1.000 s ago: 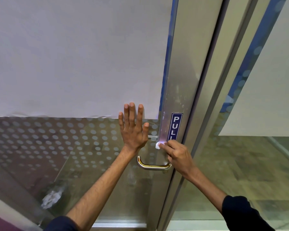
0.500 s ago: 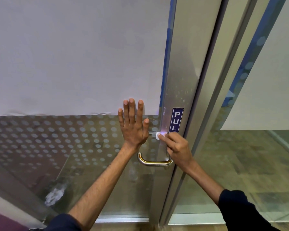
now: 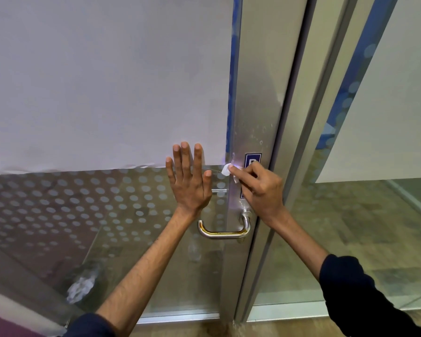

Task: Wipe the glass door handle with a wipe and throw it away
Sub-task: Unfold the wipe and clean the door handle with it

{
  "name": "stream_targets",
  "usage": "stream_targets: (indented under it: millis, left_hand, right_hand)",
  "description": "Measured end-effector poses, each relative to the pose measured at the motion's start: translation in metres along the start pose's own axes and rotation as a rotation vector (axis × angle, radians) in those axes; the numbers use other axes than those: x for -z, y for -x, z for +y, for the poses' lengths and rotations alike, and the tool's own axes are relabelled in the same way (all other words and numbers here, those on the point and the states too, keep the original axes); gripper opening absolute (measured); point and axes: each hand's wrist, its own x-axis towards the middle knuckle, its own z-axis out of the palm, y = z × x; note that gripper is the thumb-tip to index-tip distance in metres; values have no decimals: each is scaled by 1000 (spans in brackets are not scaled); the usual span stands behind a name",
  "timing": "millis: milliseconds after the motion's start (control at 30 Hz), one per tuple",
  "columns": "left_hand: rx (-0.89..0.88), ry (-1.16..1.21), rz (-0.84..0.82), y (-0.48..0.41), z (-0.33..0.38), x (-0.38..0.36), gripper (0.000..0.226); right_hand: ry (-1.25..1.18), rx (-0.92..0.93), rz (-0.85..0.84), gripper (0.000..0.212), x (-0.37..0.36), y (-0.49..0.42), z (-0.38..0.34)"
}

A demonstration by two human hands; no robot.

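Observation:
The metal door handle (image 3: 223,233) is a curved lever low on the steel door stile, with a brassy inner edge. My right hand (image 3: 259,188) pinches a small white wipe (image 3: 226,169) against the stile, above the handle and beside the blue PULL sign (image 3: 252,160), which the hand partly covers. My left hand (image 3: 188,182) lies flat on the glass door, fingers spread and pointing up, just left of the stile and above the handle. It holds nothing.
The glass door (image 3: 107,203) carries a white frosted sheet above and a dotted film below. The steel frame (image 3: 301,154) and a second glass panel (image 3: 374,215) stand to the right. Wooden floor shows along the bottom edge.
My right hand with the wipe has slid upward along the stile, from near the handle's base to the top of the PULL sign. My left hand stays flat on the glass.

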Motion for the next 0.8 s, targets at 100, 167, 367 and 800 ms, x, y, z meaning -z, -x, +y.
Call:
stream_targets:
  millis: [100,167,367,800]
  left_hand:
    - [-1,2,3,0,-1,0,61]
    - [-1,0,2,-1,-1,0,61]
    - [1,-2,9,0,-1,-2,61]
    - [14,-11,8,0,1,0,58]
  right_hand:
    - [-36,-34,46,30,-3,4,-1]
    - [-52,-22,58,23,-8,14,1]
    - [14,107,-152,29,-20,67,11]
    - [-9,45,90,24,4,-6,8]
